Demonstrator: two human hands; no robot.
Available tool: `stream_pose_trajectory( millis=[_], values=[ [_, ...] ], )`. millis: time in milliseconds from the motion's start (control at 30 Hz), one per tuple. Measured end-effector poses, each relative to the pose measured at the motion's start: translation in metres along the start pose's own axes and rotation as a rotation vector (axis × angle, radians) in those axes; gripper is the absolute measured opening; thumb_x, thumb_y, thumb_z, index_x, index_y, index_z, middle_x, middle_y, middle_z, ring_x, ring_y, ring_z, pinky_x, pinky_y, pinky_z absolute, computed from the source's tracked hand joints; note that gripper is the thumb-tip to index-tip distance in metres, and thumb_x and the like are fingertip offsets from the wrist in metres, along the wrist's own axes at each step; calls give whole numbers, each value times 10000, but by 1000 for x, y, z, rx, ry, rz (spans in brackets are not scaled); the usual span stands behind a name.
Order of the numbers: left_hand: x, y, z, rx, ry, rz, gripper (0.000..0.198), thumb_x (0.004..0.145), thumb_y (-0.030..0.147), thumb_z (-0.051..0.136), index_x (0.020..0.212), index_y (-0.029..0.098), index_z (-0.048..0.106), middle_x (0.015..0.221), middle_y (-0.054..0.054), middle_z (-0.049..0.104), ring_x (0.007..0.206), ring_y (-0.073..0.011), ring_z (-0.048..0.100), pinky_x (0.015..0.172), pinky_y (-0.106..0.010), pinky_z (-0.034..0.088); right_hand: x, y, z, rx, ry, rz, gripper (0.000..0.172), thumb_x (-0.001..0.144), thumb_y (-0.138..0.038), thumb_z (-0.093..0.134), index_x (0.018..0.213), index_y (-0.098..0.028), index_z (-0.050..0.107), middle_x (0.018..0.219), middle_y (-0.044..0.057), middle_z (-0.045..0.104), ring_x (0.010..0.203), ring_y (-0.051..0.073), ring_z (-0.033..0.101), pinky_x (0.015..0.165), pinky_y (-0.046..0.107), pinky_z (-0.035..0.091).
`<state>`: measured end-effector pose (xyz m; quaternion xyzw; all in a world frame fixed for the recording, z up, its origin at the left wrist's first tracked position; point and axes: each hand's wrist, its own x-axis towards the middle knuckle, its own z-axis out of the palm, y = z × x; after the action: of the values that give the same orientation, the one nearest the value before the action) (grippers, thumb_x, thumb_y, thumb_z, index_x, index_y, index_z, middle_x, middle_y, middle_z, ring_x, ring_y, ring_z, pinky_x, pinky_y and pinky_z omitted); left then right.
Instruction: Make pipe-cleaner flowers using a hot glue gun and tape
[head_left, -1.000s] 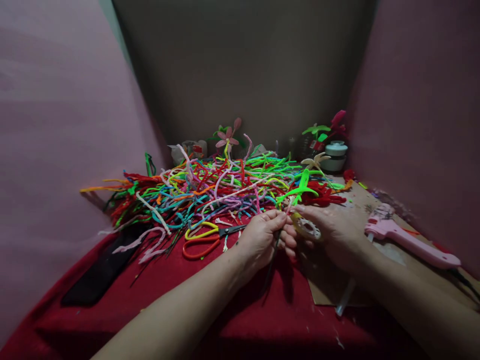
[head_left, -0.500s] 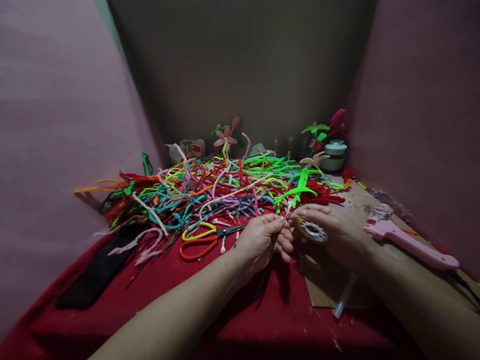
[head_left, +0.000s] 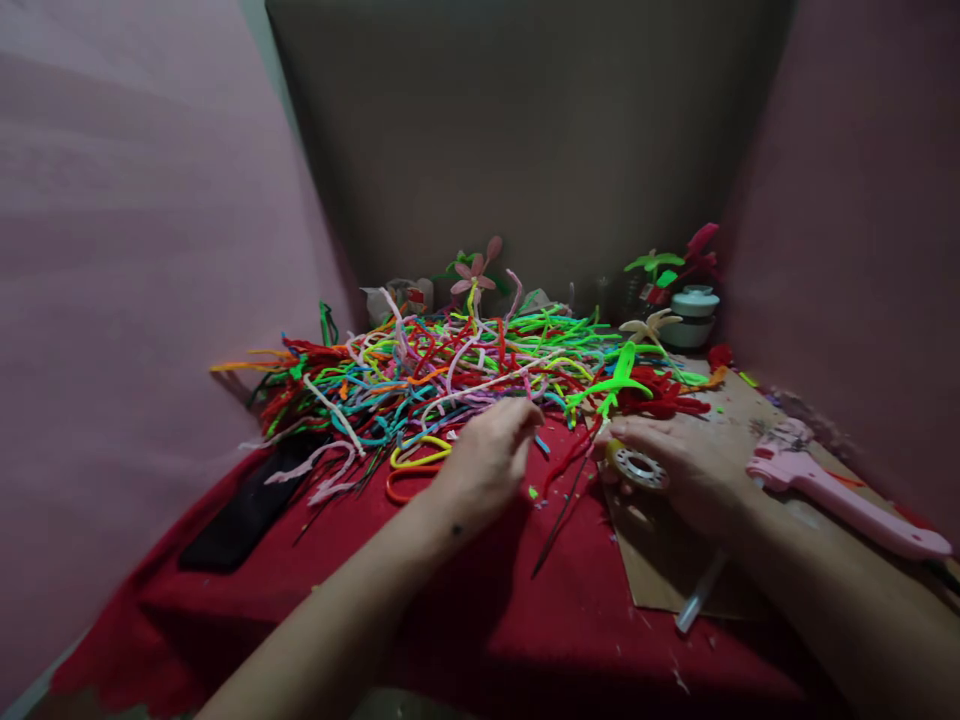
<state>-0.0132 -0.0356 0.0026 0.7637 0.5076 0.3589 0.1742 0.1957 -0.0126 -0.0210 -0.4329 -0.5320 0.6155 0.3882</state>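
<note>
My right hand (head_left: 679, 470) is closed at the right of centre, its fingers pinching a thin dark stem (head_left: 561, 522) with a bright green flower (head_left: 619, 382) at its top. A roll of tape (head_left: 639, 466) sits at that hand's fingers. A red fuzzy strand (head_left: 562, 468) hangs beside the stem. My left hand (head_left: 491, 455) is over the red cloth, apart from the stem, its fingers curled; what they hold, if anything, is hidden. Under and beside it show the yellow and red handles of scissors (head_left: 409, 484).
Behind the hands lies a heap of coloured pipe cleaners (head_left: 450, 365). A black phone-like object (head_left: 232, 520) is at left. At right, a pink glue gun (head_left: 847, 490), cardboard (head_left: 652, 580), a clear stick (head_left: 699, 595) and a pale jar (head_left: 691, 318).
My left hand has let go of the stem and moved left, over the scissors. My right hand keeps the stem. The whole view has shifted slightly.
</note>
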Motion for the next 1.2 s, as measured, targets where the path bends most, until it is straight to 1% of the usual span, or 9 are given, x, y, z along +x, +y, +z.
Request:
stream_pose_trajectory(
  millis=[100,200,400,533,633,733,867,1033,1200],
  values=[
    [-15,-23,-38,430,-139,4,172,784,126,445,905,178,556,951,-85,576,898,-211,503,815,-336,380,0,0,0,4,2,-18,257,732,-421,606,644,-183,644,601,27,608,539,144,526,488,260,380],
    [-29,-53,-54,728,-299,-125,134,819,216,433,857,155,546,883,-111,566,819,-228,486,759,-360,372,1,0,0,25,-1,-8,205,720,-398,616,648,-209,650,645,27,630,578,154,544,503,263,392],
    [-35,-75,-51,650,-344,-55,118,831,226,397,794,171,494,800,-73,530,688,-177,431,649,-299,323,0,-2,1,23,10,-24,206,717,-380,610,626,-200,648,619,28,626,545,147,548,492,262,402],
    [-35,-63,-64,426,-373,-249,97,771,257,495,820,175,474,705,-11,484,606,-134,388,564,-259,293,2,1,-2,35,-22,-40,201,741,-357,595,682,-174,656,652,43,637,566,145,559,482,241,406],
    [-37,-49,-74,37,-485,-338,215,760,278,532,941,172,485,731,14,493,630,-114,427,566,-218,333,4,5,-4,35,-33,-38,195,753,-356,588,703,-181,659,664,48,642,572,143,562,486,238,416],
    [-38,-35,-75,-358,-464,-480,310,748,304,570,1015,166,492,809,-2,547,647,-97,492,566,-194,380,5,7,-5,31,-33,-46,191,746,-344,590,710,-172,664,686,53,644,578,148,569,504,249,431],
    [-37,-12,-64,-572,-429,-550,330,703,274,645,989,172,514,702,31,540,493,-52,471,436,-151,358,4,7,-5,14,-22,-61,189,732,-315,596,777,-155,686,774,69,656,628,162,593,531,257,450],
    [-36,17,-36,-775,-691,-581,161,723,272,611,748,177,483,456,66,489,299,-61,409,326,-156,324,3,5,-5,-34,-21,-107,202,751,-301,571,826,-166,702,728,45,648,632,158,583,539,252,446],
    [-35,22,-16,-906,-875,-567,156,761,211,452,679,134,560,529,-38,609,462,-133,588,459,-213,448,2,1,-4,-32,-12,-80,172,725,-290,585,788,-183,704,710,26,650,616,160,581,541,261,436]
  ],
)
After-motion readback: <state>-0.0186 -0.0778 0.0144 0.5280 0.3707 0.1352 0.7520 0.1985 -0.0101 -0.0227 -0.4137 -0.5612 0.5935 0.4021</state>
